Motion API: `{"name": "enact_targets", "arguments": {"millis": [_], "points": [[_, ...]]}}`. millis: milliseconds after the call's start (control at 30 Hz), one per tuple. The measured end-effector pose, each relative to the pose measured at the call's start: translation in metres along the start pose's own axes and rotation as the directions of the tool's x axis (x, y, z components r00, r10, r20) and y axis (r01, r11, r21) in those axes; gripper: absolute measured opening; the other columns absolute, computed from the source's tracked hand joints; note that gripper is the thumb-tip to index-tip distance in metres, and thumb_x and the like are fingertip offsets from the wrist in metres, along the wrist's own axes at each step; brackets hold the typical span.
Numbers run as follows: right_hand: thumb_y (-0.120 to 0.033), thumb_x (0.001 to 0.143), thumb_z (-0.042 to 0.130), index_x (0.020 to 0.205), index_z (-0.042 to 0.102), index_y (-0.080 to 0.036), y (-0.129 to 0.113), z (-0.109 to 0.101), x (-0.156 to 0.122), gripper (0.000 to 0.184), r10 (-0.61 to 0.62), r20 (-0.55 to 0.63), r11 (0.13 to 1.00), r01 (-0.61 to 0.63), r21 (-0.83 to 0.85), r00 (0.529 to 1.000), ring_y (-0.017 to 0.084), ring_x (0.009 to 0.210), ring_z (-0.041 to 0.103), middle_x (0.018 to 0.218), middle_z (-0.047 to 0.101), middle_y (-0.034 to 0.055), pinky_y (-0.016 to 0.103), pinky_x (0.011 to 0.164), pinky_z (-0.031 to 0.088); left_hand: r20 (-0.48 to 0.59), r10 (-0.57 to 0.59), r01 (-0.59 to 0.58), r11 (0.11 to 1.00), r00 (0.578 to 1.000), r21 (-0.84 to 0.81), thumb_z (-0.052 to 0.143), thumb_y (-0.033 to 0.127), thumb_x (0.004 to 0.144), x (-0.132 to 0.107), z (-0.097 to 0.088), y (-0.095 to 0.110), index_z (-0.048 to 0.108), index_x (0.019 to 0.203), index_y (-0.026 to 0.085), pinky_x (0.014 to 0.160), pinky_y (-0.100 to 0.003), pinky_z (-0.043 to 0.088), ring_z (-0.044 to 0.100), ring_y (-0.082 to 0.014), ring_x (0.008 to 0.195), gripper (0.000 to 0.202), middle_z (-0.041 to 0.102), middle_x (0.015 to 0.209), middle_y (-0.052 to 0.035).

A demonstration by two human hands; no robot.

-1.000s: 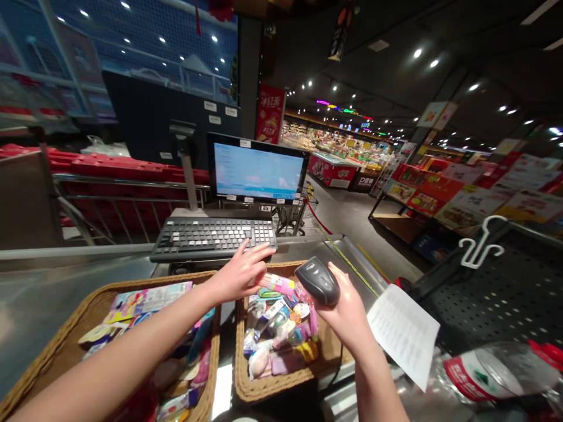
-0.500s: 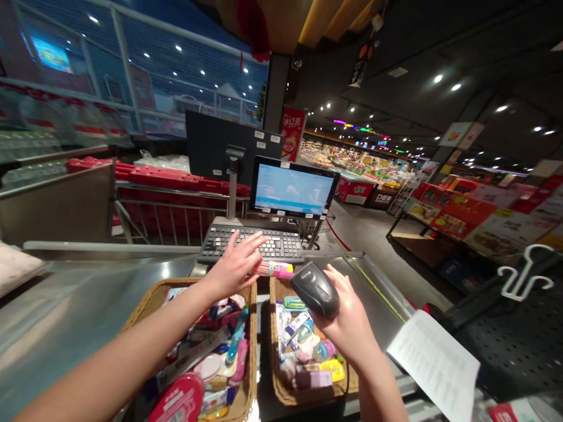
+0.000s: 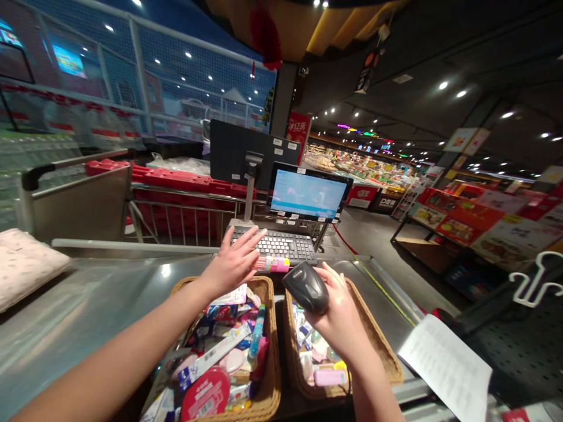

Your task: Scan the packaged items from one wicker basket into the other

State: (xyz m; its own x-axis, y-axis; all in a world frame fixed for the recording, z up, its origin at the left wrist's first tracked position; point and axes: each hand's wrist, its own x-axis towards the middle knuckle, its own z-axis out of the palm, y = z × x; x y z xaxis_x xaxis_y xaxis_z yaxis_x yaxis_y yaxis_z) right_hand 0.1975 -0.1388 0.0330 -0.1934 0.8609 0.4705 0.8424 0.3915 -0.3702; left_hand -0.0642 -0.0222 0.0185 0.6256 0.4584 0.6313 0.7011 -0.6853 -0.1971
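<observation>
My left hand (image 3: pixel 235 264) reaches over the left end of the keyboard (image 3: pixel 288 243), fingers stretched forward. Held between its thumb side and palm is a slim pink pack (image 3: pixel 277 264) with a yellow-and-pink label and thin pink sticks; the exact kind is unclear. My right hand (image 3: pixel 341 310) is wrapped around a black barcode scanner (image 3: pixel 307 287), whose head points left towards the pack. Below my left forearm stands a wicker basket (image 3: pixel 276 351) full of small packaged goods, including a round red container (image 3: pixel 206 394). Under my right hand is a second wicker basket (image 3: pixel 380 340) of small goods.
Behind the keyboard stand a lit screen (image 3: pixel 310 193) and a dark monitor back (image 3: pixel 233 152). A printed sheet (image 3: pixel 446 363) lies on the right, near a white hanger (image 3: pixel 534 278). A pale cushion-like item (image 3: pixel 29 266) rests on the metal counter (image 3: pixel 118 287) at left.
The view has shifted, so the scene sits further right. Relative to the keyboard, my left hand and the pack have moved left. The scanner has come a little closer to the pack.
</observation>
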Motion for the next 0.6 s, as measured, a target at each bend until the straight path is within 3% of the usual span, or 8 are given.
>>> {"name": "enact_targets", "arguments": {"millis": [300,600], "points": [[-0.013,0.070,0.057,0.119,0.062,-0.023,-0.022,0.012,0.000,0.051,-0.033,0.079,0.999,0.033,0.006,0.996,0.037,0.142,0.033,0.133,0.057,0.0112,0.069,0.114,0.017,0.008,-0.043,0.044,0.999,0.999,-0.025,0.058,0.026,0.085,-0.013,-0.016,-0.013,0.061,0.091,0.019,0.120,-0.058,-0.006,0.028,-0.0294,0.146,0.009,0.033,0.157,-0.0116],[-0.012,0.068,0.056,0.121,0.061,-0.025,-0.030,0.016,-0.004,0.055,-0.067,0.087,0.998,0.065,0.026,0.994,0.036,0.141,0.034,0.132,0.057,0.0088,0.067,0.115,0.018,0.009,-0.068,0.069,0.996,0.998,-0.052,0.058,0.026,0.085,-0.023,-0.026,-0.019,0.062,0.090,0.020,0.120,-0.059,-0.003,0.030,-0.0306,0.145,0.009,0.034,0.156,-0.0117]]}}
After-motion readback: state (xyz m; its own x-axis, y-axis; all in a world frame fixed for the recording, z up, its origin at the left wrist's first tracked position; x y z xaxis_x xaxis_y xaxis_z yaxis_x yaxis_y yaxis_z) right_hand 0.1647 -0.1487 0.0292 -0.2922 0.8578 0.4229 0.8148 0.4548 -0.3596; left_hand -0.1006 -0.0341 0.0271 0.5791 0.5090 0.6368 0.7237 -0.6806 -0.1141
